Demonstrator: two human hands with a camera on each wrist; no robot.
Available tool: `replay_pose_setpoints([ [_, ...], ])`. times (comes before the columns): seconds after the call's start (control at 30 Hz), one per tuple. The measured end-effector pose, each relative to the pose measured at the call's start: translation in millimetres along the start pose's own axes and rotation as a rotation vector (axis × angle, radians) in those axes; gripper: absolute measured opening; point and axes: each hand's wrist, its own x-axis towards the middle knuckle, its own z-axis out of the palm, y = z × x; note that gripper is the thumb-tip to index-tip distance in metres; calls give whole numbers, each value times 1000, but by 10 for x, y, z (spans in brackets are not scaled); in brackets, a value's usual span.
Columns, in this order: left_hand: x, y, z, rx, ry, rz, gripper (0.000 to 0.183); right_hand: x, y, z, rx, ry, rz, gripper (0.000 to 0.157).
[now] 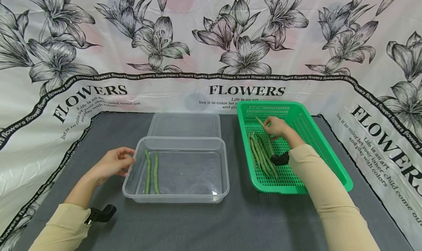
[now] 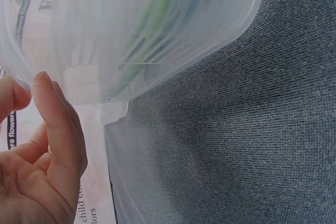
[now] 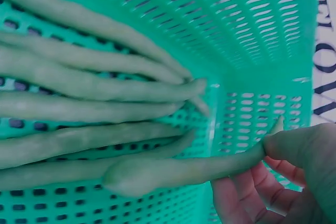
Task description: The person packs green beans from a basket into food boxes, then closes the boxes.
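Note:
My right hand (image 1: pixel 276 127) pinches a green bean (image 3: pixel 189 172) near one end, between thumb and fingers, inside the green basket (image 1: pixel 329 159). Beside it in the basket lie several more green beans (image 1: pixel 260 154), roughly side by side. Over at the left, my left hand (image 1: pixel 113 163) holds the left rim of a clear plastic box (image 1: pixel 178 198), thumb and forefinger at the edge in the left wrist view. Two green beans (image 1: pixel 156 173) lie lengthwise in the left part of this box, apart from each other.
A clear flat lid (image 1: pixel 184 124) lies behind the box, partly hidden by it. Box and basket stand side by side on a grey cloth (image 1: pixel 184 225). A white flower-printed sheet (image 1: pixel 171 93) with black lettering borders the cloth.

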Motion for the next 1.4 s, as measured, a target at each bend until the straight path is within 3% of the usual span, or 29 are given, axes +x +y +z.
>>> replay_pose_setpoints([
  [0.77, -11, 50, -13, -1, 1, 2, 51, -66, -698, -248, -62, 72, -119, 26],
  [1.4, -21, 43, 1, 1, -5, 2, 51, -183, -1261, 166, -101, 7, -245, 20],
])
